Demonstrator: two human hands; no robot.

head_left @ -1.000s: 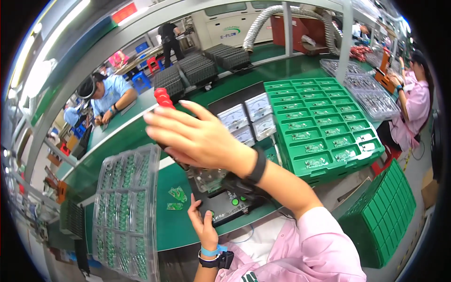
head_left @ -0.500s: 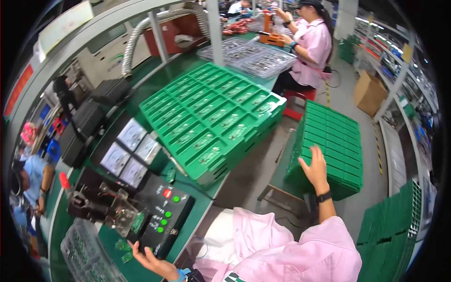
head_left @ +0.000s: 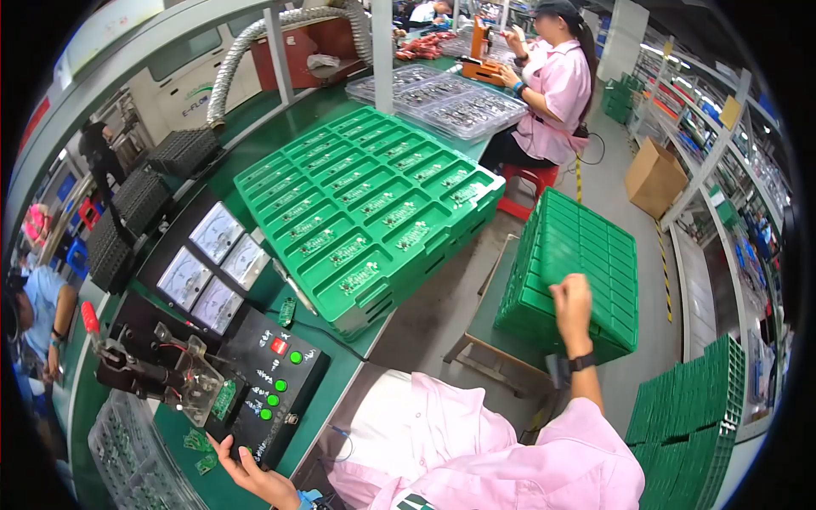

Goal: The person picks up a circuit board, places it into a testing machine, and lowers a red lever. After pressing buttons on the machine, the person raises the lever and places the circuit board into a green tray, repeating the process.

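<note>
Trays (head_left: 608,263) could slide askew if our right hand (head_left: 575,311), fingers curled, grip impossible to tell, knocks them, while our left hand (head_left: 257,478) lies loosely unclasped at the button box (head_left: 302,379).

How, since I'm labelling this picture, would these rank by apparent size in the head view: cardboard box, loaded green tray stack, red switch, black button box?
1. Loaded green tray stack
2. Black button box
3. Cardboard box (farther away)
4. Red switch
</note>
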